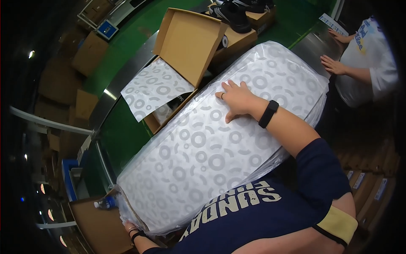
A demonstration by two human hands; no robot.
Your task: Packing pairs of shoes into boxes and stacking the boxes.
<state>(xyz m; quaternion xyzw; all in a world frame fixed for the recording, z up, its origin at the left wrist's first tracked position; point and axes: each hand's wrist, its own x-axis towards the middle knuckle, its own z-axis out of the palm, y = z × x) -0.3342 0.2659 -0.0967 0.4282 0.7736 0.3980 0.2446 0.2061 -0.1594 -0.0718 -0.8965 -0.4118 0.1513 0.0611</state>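
resting flat with fingers spread, the right hand [237,100] presses the top sheet of a thick stack of tissue paper [211,148], white with grey ring patterns, wrapped in glossy clear plastic and lying across the frame's centre. the left hand [132,228], at seven o'clock, curls around the stack's lower corner. at eleven o'clock an open brown cardboard shoebox [186,42] holds a loose patterned sheet [153,86]. black shoes [232,15] sit at twelve.

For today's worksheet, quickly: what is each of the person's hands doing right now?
Right hand: open, flat on top of the thick plastic-wrapped stack of white ring-patterned paper.
Left hand: at the stack's lower corner; its grip cannot be told.
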